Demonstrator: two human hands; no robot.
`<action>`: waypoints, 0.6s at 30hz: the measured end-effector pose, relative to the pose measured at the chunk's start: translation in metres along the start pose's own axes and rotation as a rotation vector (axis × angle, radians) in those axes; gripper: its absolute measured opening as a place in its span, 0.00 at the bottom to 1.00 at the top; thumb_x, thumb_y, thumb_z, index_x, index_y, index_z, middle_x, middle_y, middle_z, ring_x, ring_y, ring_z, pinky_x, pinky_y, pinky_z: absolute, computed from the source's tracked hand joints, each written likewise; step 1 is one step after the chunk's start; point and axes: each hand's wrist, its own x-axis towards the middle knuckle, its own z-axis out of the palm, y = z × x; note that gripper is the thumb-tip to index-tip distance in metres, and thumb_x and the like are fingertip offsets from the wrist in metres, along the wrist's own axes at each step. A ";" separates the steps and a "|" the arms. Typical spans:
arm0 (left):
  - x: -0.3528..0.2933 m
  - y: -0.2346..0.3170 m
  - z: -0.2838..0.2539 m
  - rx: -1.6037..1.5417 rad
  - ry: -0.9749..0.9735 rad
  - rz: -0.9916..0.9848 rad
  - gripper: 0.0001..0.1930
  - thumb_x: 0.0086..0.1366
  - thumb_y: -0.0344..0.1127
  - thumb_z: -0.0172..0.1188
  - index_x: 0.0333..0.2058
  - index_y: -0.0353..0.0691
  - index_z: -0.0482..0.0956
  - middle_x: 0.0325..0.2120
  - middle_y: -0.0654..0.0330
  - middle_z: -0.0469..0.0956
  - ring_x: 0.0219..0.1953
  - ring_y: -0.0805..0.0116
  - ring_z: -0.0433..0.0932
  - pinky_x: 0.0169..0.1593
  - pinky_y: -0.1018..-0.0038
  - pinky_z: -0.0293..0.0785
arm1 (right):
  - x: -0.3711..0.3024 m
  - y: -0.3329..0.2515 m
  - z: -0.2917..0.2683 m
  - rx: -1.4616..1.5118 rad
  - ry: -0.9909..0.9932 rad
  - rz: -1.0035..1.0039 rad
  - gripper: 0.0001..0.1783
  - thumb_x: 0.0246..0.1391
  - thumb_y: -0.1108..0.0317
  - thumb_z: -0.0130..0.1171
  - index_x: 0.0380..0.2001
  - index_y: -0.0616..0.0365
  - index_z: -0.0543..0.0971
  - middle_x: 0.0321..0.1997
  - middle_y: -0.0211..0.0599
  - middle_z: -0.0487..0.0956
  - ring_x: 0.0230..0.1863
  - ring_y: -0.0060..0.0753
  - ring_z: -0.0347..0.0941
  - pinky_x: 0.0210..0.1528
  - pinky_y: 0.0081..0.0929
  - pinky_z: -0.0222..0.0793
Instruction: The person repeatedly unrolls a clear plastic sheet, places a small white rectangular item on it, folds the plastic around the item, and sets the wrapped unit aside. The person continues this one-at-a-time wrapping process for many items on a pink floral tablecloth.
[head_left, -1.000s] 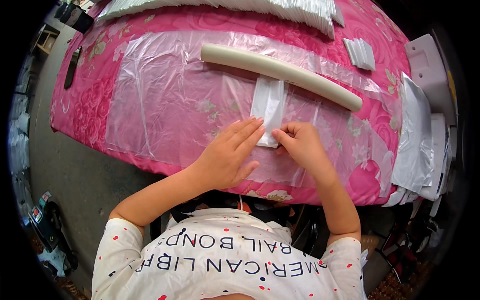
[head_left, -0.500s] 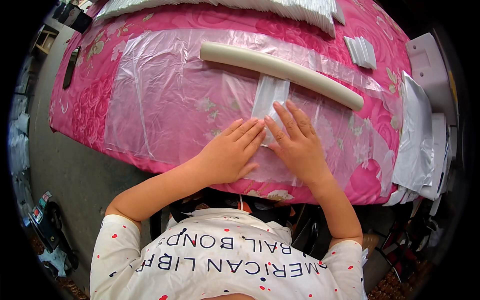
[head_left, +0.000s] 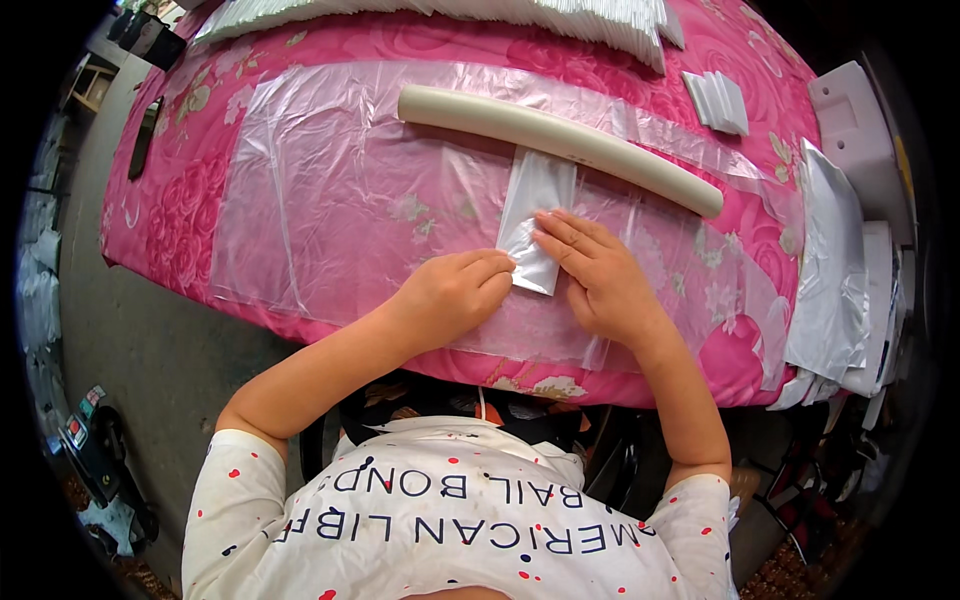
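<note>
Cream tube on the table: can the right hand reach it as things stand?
Likely yes: only the flat white strip and clear sheet lie between the right hand and the cream tube.

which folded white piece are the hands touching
The white strip reaching the cream tube: left hand and right hand touch it. The small bundle at upper right and long row up top lie untouched.

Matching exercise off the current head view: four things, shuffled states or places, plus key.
1. cream cylinder
2. left hand
3. right hand
4. small white stack

A. fingers extended over the white strip
B. on the pink cloth, toward the upper right
C. lying slantwise on the clear sheet
D. fingers curled, at the strip's left edge

Pairs: 1-C, 2-D, 3-A, 4-B
</note>
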 end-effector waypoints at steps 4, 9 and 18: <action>-0.005 0.003 -0.003 -0.250 0.058 -0.127 0.08 0.47 0.22 0.60 0.28 0.35 0.74 0.37 0.57 0.77 0.37 0.63 0.79 0.38 0.72 0.78 | 0.002 0.005 0.009 -0.005 0.135 -0.084 0.19 0.41 0.76 0.54 0.42 0.61 0.76 0.51 0.38 0.75 0.54 0.40 0.68 0.53 0.35 0.65; -0.012 -0.002 -0.004 -0.184 0.088 0.148 0.11 0.48 0.25 0.62 0.33 0.36 0.75 0.41 0.56 0.77 0.42 0.61 0.78 0.45 0.69 0.76 | 0.000 0.004 0.020 -0.163 0.236 -0.202 0.14 0.41 0.72 0.55 0.35 0.58 0.78 0.42 0.34 0.79 0.45 0.34 0.75 0.45 0.31 0.70; -0.020 -0.004 -0.011 -0.054 -0.137 0.097 0.27 0.44 0.33 0.59 0.47 0.37 0.72 0.50 0.56 0.72 0.53 0.62 0.70 0.60 0.62 0.61 | -0.018 -0.028 0.022 -0.162 0.186 -0.198 0.14 0.43 0.71 0.55 0.37 0.56 0.78 0.42 0.33 0.79 0.45 0.31 0.75 0.45 0.29 0.70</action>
